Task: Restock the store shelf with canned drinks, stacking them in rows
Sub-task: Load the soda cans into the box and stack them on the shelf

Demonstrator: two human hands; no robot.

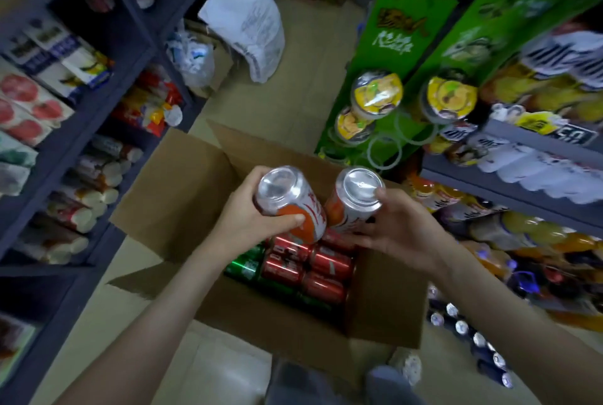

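An open cardboard box (pixel 182 195) stands on the floor below me. Inside it lie several red cans (pixel 326 287) and some green cans (pixel 244 266) on their sides. My left hand (pixel 251 221) grips an orange-and-white can (pixel 287 199), its silver end turned up toward me. My right hand (pixel 398 225) holds a second orange-and-white can (pixel 354 195) beside the first, fingers wrapped round its body and the thumb on its rim. Both cans hover just above the box and nearly touch each other.
Dark shelves (pixel 107 104) with cartons and packaged goods line the left side. On the right are a green display rack (pixel 388 55) with cup snacks and grey shelves (pixel 509 176) of bottled drinks. White plastic bags (pixel 251 29) lie on the aisle floor beyond the box.
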